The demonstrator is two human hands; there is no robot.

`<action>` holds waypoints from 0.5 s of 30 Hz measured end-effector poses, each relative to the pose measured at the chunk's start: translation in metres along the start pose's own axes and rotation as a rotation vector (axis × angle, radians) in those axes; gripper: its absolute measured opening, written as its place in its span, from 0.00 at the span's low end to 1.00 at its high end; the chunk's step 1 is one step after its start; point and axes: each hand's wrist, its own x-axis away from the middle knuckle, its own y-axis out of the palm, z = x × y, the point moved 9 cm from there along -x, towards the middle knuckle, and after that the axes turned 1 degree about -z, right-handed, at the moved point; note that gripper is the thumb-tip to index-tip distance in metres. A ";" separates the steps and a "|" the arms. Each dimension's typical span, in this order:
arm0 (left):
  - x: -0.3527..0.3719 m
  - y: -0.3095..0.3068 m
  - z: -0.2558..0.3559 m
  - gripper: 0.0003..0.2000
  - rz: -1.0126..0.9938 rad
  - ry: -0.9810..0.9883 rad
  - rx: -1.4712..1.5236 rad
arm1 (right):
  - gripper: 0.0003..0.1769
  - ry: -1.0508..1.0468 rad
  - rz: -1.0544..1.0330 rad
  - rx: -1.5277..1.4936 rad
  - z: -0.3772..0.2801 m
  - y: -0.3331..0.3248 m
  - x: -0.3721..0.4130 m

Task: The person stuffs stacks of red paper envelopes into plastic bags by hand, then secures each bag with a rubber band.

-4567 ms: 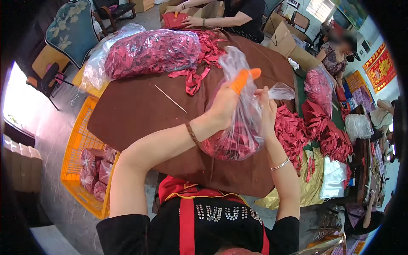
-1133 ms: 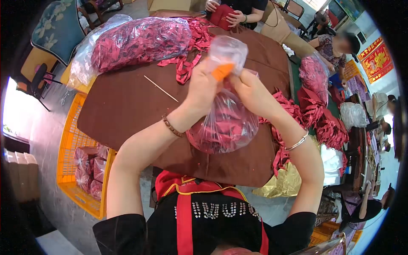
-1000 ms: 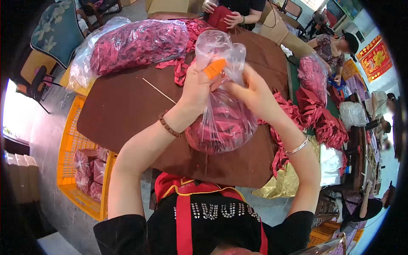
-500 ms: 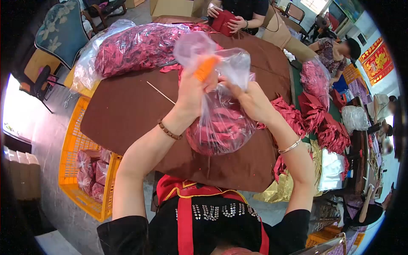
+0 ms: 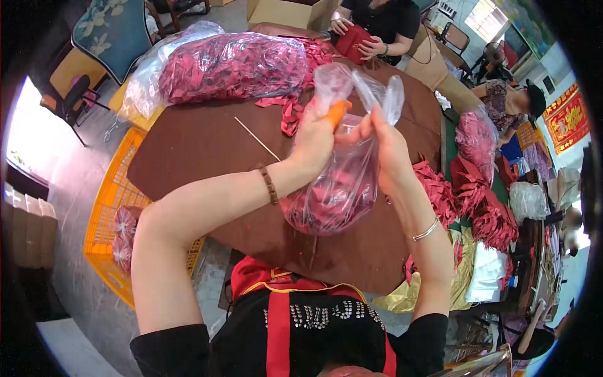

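A yellow crate (image 5: 108, 207) stands on the floor at the far left, with small filled bags in it. Beside it is the brown counter (image 5: 201, 157). A large clear sack (image 5: 229, 63) stuffed with red strips lies at its far edge, and a thin stick (image 5: 257, 139) lies nearer the middle. The left hand (image 5: 314, 143), an orange finger cot (image 5: 337, 113) on one finger, is closed on the gathered neck of a small clear bag (image 5: 339, 188) filled with red pieces. The bag hangs over the near part of the counter; whether its bottom rests there cannot be told. The right hand (image 5: 384, 149) pinches the bag's loose top from the other side, fingers shut on the plastic. Further right lie heaps of loose red pieces (image 5: 483, 207).
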 end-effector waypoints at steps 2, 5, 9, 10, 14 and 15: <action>0.007 0.005 -0.008 0.11 -0.006 -0.039 0.082 | 0.22 -0.016 0.004 -0.046 0.008 -0.003 -0.004; 0.007 0.010 -0.021 0.11 -0.035 -0.029 -0.040 | 0.22 -0.049 0.007 -0.191 0.015 -0.009 -0.001; 0.003 0.030 -0.042 0.10 -0.230 -0.042 0.178 | 0.22 -0.160 -0.026 -0.488 0.017 -0.023 0.006; 0.007 0.034 -0.043 0.10 -0.273 -0.075 0.183 | 0.22 -0.238 -0.097 -0.594 0.013 -0.025 0.009; 0.009 0.028 -0.037 0.11 -0.184 -0.046 0.095 | 0.22 -0.353 -0.097 -0.537 0.003 -0.024 0.018; 0.008 0.030 -0.036 0.11 -0.208 -0.052 0.140 | 0.22 -0.317 -0.069 -0.638 -0.001 -0.013 0.023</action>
